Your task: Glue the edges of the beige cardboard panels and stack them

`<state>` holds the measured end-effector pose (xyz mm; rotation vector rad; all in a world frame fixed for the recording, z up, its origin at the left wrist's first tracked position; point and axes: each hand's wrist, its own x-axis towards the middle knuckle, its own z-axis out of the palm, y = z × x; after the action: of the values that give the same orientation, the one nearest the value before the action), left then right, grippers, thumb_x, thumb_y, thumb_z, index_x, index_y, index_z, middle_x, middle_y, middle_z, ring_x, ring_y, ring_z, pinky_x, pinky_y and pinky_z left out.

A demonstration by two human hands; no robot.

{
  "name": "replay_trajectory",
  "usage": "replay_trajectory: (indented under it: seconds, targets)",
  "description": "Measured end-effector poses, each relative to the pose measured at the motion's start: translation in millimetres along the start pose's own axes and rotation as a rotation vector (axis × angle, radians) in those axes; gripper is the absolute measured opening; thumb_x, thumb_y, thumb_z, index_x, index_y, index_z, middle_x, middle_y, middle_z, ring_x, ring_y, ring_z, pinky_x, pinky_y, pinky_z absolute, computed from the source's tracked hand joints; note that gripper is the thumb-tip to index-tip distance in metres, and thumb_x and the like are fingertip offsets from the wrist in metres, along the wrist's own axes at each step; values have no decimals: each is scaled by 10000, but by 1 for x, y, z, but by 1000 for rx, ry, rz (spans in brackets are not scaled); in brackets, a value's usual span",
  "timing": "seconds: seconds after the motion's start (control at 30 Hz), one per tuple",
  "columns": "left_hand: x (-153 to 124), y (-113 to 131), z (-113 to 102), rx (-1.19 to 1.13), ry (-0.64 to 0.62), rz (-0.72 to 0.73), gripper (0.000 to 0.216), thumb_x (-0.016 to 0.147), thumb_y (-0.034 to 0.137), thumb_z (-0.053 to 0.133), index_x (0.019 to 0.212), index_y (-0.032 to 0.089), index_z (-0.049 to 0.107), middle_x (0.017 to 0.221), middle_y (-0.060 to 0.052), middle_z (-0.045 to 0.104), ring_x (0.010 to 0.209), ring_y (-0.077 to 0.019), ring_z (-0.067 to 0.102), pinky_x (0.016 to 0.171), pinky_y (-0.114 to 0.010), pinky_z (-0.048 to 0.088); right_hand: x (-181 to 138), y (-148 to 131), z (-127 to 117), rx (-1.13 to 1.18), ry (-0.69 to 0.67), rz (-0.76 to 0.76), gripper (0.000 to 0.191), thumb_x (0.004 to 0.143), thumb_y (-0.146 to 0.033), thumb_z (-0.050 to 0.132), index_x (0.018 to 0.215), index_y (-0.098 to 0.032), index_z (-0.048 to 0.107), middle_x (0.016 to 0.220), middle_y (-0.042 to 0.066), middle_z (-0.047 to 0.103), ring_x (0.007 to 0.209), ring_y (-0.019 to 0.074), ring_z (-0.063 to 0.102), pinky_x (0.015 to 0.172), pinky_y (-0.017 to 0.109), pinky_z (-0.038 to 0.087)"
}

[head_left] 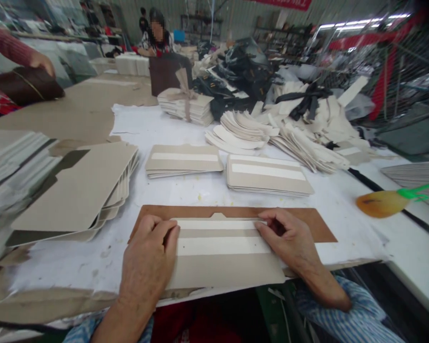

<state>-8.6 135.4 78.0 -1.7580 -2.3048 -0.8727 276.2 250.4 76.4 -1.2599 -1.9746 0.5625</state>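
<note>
A beige panel with two white strips across it lies at the table's front edge. Under its far part is a longer brown panel, showing beyond it at the back and on both sides. My left hand pinches the beige panel's far left corner between thumb and fingers. At the far right corner, my right hand pinches the same panel, its fingertips at the top white strip. Just beyond lie two small stacks of similar panels, a left stack and a right stack.
Larger beige panels are piled on the left. Curved cream pieces and a tied bundle lie farther back. A bottle-like amber object with a green end is at right. Co-workers stand beyond; one hand touches a brown bag.
</note>
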Motion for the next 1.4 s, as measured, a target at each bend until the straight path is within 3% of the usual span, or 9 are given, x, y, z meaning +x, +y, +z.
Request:
replay_trajectory:
  seconds: [0.5,1.07,1.27,1.33,1.4]
  targets:
    - [1,-1,-1,29,-19,5,259,1003,335,516,976,225,748,960,-26,674,848,-203,676,710,-332,490,4,-1,0,-56,-7,-73,103,886,-323,696,860,-224,707,737,-8,550,626,163,510,618,325,428]
    - [3,-5,-1,0,-31,-18,270,995,371,512,954,246,748,957,-26,690,837,-215,682,748,-350,530,13,-1,-5,-30,-112,7,138,861,-317,702,749,-237,691,729,6,626,623,163,527,617,315,445]
    - [4,-12,3,12,-36,16,239,1000,353,532,969,257,748,966,-17,689,850,-202,693,741,-331,528,16,-3,-2,33,-127,71,156,821,-339,698,712,-230,675,724,8,628,641,168,537,621,317,422]
    - [5,-11,2,-6,-13,10,242,1000,349,528,943,252,742,955,-21,690,853,-206,693,749,-335,534,18,0,-8,141,-155,162,209,812,-415,721,734,-223,688,696,3,622,614,165,528,587,309,405]
    - [4,-9,-1,-16,33,-11,226,1011,357,539,994,248,737,975,-23,690,859,-203,689,764,-335,538,18,6,-19,275,-90,279,309,824,-519,733,776,-217,696,627,-19,582,566,154,491,548,295,371]
